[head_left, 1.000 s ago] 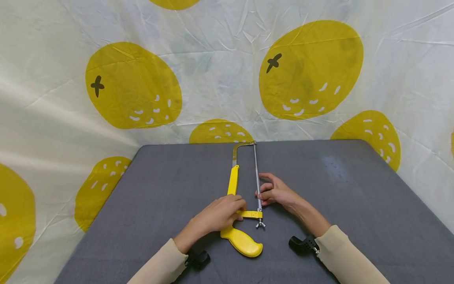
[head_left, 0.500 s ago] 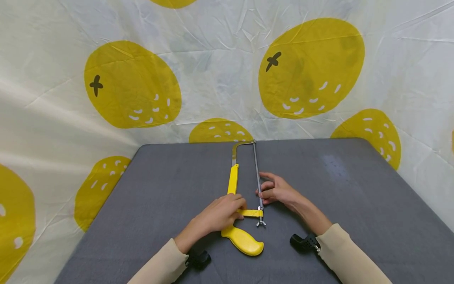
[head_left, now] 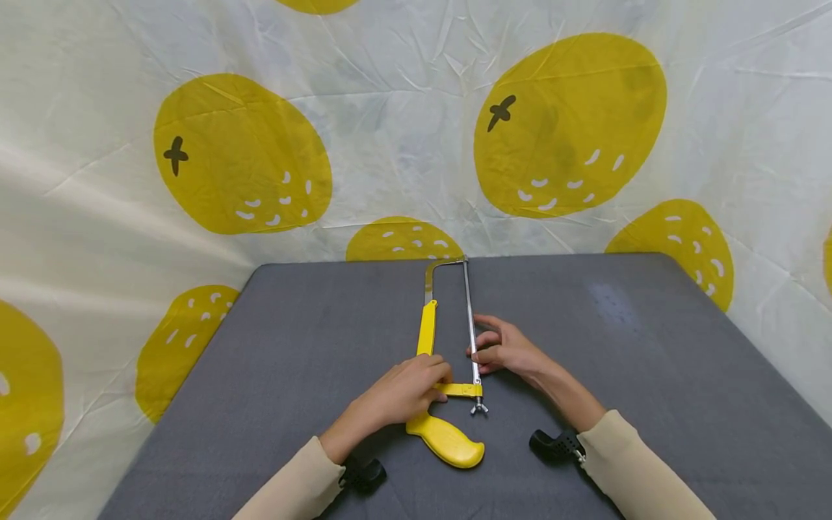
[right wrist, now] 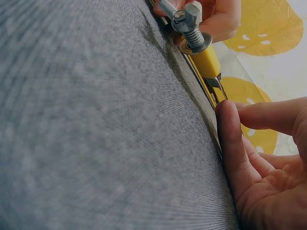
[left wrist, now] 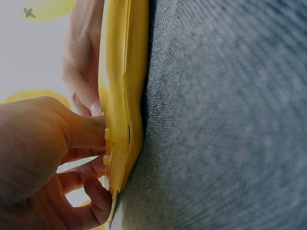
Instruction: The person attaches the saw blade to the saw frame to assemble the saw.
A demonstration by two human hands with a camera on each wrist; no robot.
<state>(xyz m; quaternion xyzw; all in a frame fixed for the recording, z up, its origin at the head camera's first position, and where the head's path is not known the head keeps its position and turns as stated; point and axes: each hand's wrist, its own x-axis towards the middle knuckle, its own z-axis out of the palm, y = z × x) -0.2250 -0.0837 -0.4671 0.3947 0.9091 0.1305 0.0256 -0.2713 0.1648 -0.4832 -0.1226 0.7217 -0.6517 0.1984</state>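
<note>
Clamps left fingers (head_left: 437,368) on the yellow hacksaw frame (head_left: 426,328) lying on the counter (head_left: 650,375); pinches the blade (head_left: 469,300) between right fingers (head_left: 492,354), near the wing nut (head_left: 479,407).

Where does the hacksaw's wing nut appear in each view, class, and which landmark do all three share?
Head: the wing nut is below and right of centre, just under the yellow crosspiece.
Left wrist: not visible.
Right wrist: near the top edge, right of centre.
Shared landmark: the grey cloth surface.
</note>
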